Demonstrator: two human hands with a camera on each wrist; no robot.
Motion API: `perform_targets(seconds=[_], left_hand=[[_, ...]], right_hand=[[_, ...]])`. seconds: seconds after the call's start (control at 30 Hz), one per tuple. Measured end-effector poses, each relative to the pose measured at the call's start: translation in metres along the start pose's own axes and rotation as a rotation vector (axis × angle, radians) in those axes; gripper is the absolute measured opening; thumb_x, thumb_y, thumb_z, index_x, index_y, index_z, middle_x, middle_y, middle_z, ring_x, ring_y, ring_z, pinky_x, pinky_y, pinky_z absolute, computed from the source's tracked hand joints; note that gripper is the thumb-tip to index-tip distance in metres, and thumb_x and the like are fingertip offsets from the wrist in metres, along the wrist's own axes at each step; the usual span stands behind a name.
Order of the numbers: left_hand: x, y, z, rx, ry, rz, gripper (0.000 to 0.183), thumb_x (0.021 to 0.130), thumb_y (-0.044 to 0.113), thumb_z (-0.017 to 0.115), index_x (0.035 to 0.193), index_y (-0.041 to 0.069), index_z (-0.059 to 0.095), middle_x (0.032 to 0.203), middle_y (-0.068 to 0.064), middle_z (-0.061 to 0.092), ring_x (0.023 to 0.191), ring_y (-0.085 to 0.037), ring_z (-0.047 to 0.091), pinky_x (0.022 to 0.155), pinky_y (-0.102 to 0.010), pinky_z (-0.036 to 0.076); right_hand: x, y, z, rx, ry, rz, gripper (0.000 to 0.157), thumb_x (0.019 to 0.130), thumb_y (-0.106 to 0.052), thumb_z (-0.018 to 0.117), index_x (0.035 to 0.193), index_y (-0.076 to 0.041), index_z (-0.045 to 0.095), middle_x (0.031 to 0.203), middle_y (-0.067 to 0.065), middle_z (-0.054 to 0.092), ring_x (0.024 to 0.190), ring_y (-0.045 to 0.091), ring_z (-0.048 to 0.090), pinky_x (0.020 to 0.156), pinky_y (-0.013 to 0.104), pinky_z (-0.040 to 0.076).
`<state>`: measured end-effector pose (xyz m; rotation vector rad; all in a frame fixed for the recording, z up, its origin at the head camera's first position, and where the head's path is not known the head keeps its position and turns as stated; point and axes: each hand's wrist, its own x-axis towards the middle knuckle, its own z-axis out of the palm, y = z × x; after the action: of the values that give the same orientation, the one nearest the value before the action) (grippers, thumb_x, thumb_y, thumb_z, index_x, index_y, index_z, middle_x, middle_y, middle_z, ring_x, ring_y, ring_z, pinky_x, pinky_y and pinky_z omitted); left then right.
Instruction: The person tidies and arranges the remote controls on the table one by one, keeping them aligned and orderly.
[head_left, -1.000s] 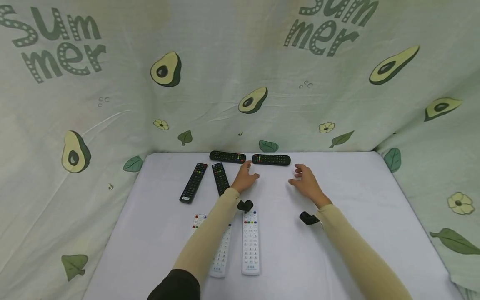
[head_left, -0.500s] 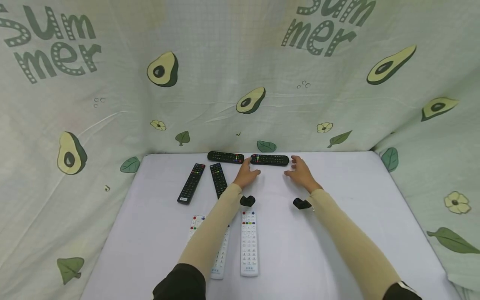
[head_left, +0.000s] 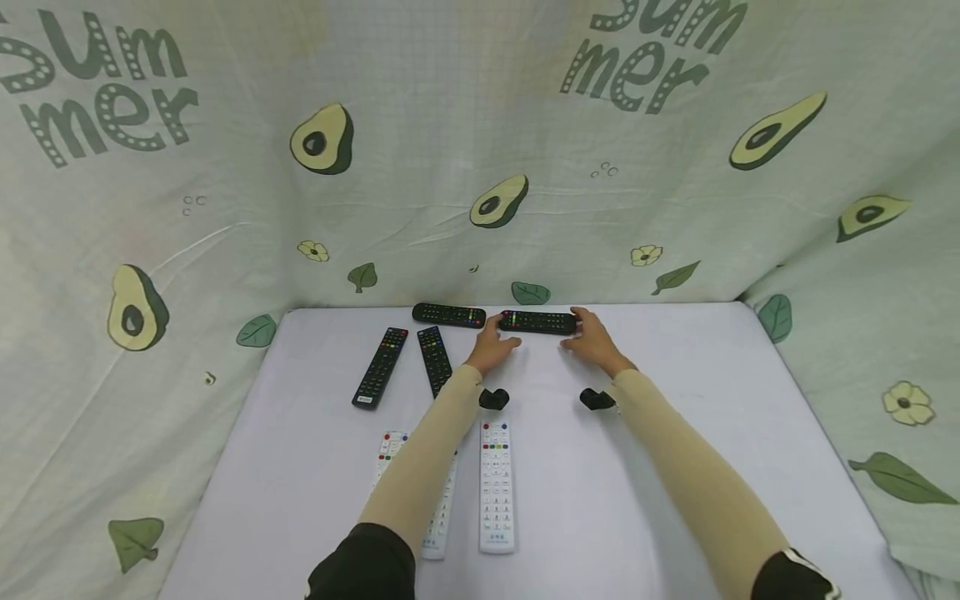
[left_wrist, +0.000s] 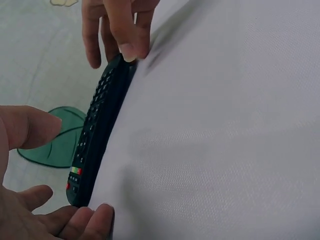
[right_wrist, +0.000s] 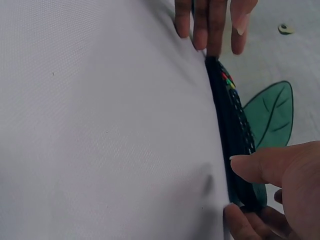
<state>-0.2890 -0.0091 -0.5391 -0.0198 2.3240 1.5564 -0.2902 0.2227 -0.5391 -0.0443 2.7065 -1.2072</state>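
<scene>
A person's left hand (head_left: 492, 350) and right hand (head_left: 596, 343) are framing a slim black plastic remote with rounded ends (head_left: 537, 322), which is lying lengthwise along the far edge of a white cloth-covered surface (head_left: 585, 500). The left fingers (left_wrist: 75, 220) are standing open and loosely spread, touching the remote's left end and gripping nothing. The right fingers are also staying open at its right end; whether the right thumb (right_wrist: 260, 167) is touching the casing, one cannot tell. A left fingertip is filling the narrow gap before a second black rounded remote (head_left: 449, 315), while the surface is stretching broadly beyond the right beige sleeve (head_left: 675, 458).

The wrist views are showing the remote's deep black side, which the head view is hardly revealing; red, yellow and green keys are sitting near its left end. Only the head view is taking in two slanting black remotes (head_left: 380, 367), an upright-set white remote (head_left: 497, 487) and white remote parts (head_left: 440, 525) emerging around the left beige sleeve (head_left: 420, 462). Pale green fabric (head_left: 420, 83) printed with avocados, leaves and "Summer" is hanging behind.
</scene>
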Motion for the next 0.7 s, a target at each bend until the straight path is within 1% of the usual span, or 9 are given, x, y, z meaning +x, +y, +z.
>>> perform_targets(seconds=[0.1,0.2,0.37,0.43,0.53,0.7], left_hand=[[-0.001,-0.002,0.000,-0.010,0.012,0.020,0.075,0.100,0.016,0.067,0.164,0.005,0.029,0.164,-0.024,0.037,0.152,-0.040,0.039,0.124,-0.050,0.035],[-0.003,-0.004,0.001,-0.036,0.025,0.037,0.077,0.096,0.011,0.070,0.163,0.002,0.031,0.159,-0.026,0.041,0.149,-0.040,0.042,0.123,-0.049,0.037],[-0.011,-0.005,0.006,-0.088,0.051,0.040,0.078,0.094,0.008,0.071,0.162,0.003,0.032,0.151,-0.026,0.040,0.140,-0.039,0.047,0.119,-0.049,0.041],[-0.013,-0.005,0.008,-0.094,0.063,0.049,0.077,0.094,0.007,0.071,0.162,0.003,0.034,0.148,-0.025,0.041,0.136,-0.037,0.050,0.116,-0.047,0.044],[-0.016,-0.006,0.009,-0.094,0.073,0.078,0.075,0.092,0.004,0.070,0.160,0.000,0.038,0.142,-0.025,0.045,0.131,-0.036,0.053,0.112,-0.046,0.047],[-0.020,-0.008,0.008,-0.076,0.053,0.098,0.070,0.091,0.000,0.070,0.156,-0.003,0.045,0.136,-0.022,0.047,0.127,-0.033,0.058,0.106,-0.041,0.052]], right_hand=[[-0.002,0.003,0.000,0.002,0.019,-0.008,0.075,0.092,0.005,0.069,0.156,0.015,0.031,0.148,0.039,0.041,0.132,0.049,0.051,0.111,0.056,0.047],[-0.007,0.005,0.000,-0.024,0.035,-0.011,0.069,0.091,0.007,0.069,0.152,0.017,0.038,0.140,0.038,0.044,0.128,0.050,0.055,0.110,0.056,0.049],[-0.019,0.004,0.000,-0.065,0.048,-0.012,0.062,0.091,0.007,0.073,0.146,0.016,0.048,0.135,0.037,0.049,0.124,0.049,0.057,0.108,0.056,0.049],[-0.025,0.006,0.000,-0.061,0.060,-0.013,0.060,0.090,0.006,0.074,0.145,0.015,0.049,0.134,0.037,0.050,0.124,0.049,0.057,0.108,0.057,0.049],[-0.034,0.008,-0.001,-0.033,0.083,-0.026,0.060,0.089,0.006,0.075,0.143,0.015,0.051,0.133,0.038,0.052,0.122,0.050,0.059,0.107,0.058,0.049],[-0.054,0.007,-0.003,0.019,0.107,-0.038,0.058,0.088,0.006,0.075,0.141,0.015,0.053,0.134,0.039,0.055,0.120,0.052,0.061,0.105,0.059,0.051]])
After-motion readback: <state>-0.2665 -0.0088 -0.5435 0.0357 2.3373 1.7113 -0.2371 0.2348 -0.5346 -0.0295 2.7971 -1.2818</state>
